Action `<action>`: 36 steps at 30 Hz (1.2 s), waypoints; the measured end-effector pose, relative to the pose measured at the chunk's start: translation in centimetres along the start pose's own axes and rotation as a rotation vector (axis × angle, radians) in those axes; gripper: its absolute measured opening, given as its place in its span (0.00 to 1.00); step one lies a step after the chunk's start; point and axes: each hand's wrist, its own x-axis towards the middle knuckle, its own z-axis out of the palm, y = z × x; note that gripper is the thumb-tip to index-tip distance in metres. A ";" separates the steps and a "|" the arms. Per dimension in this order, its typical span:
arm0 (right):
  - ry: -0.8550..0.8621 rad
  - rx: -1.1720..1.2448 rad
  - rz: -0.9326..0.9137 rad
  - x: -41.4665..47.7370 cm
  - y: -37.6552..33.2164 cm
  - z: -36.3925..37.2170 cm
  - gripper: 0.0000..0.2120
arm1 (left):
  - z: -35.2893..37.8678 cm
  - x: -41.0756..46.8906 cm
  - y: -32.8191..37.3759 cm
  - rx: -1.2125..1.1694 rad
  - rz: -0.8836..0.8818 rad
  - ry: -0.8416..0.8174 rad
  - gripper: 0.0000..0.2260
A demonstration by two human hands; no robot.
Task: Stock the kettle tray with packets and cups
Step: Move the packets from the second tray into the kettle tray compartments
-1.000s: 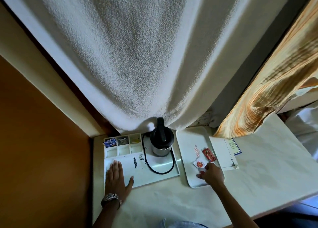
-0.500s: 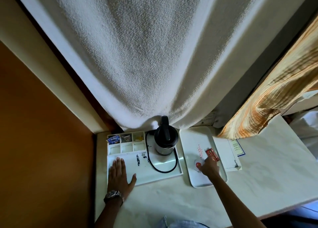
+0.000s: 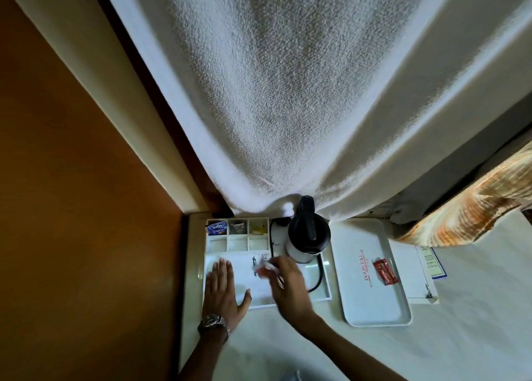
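The white kettle tray point(image 3: 324, 295) lies on the counter with a black and steel kettle point(image 3: 308, 234) at its back right. Its back row of compartments holds a blue tea packet point(image 3: 216, 227), a dark packet point(image 3: 237, 226) and a yellow packet point(image 3: 257, 229); the row in front is bare. My left hand point(image 3: 223, 290) rests flat on the tray's front left. My right hand point(image 3: 285, 284) hovers over the tray's middle, its fingers pinched on a small white and red packet point(image 3: 263, 269). A red packet point(image 3: 385, 272) lies on the white serving tray point(image 3: 371, 308) to the right.
A white curtain point(image 3: 288, 107) hangs over the back of the counter, touching the kettle. A patterned orange curtain point(image 3: 466, 216) drapes at the right. A white card with a blue border point(image 3: 417, 271) lies beside the serving tray. A brown wall point(image 3: 72, 208) closes the left side.
My right hand picked the small white and red packet off the serving tray and carried it left over the kettle tray. My left hand stayed flat on the tray.
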 end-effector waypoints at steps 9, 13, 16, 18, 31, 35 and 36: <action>-0.226 -0.833 -0.360 8.4 -0.8 8.3 0.13 | 0.7 0.4 -0.5 -0.028 -0.009 -0.017 0.43; -0.290 -0.873 -0.341 8.3 -1.3 9.6 0.10 | 0.7 0.5 -0.8 -0.010 0.000 -0.024 0.47; -0.199 -0.750 -0.331 6.0 0.3 8.0 0.21 | 0.4 0.3 -0.6 -0.007 -0.001 -0.029 0.45; -0.182 -0.674 -0.383 2.9 3.2 5.2 0.19 | 0.5 0.3 -0.7 -0.018 -0.010 -0.017 0.43; 0.172 -0.498 0.725 -1.5 16.7 -13.9 0.12 | 1.1 0.4 -0.3 0.008 0.011 -0.005 0.44; 0.198 -0.495 0.836 -0.5 16.5 -13.6 0.14 | 0.8 0.3 -0.1 -0.005 -0.003 -0.025 0.44; 0.189 -0.533 0.836 -0.5 16.5 -13.5 0.15 | 0.7 0.3 0.0 -0.007 -0.007 -0.029 0.44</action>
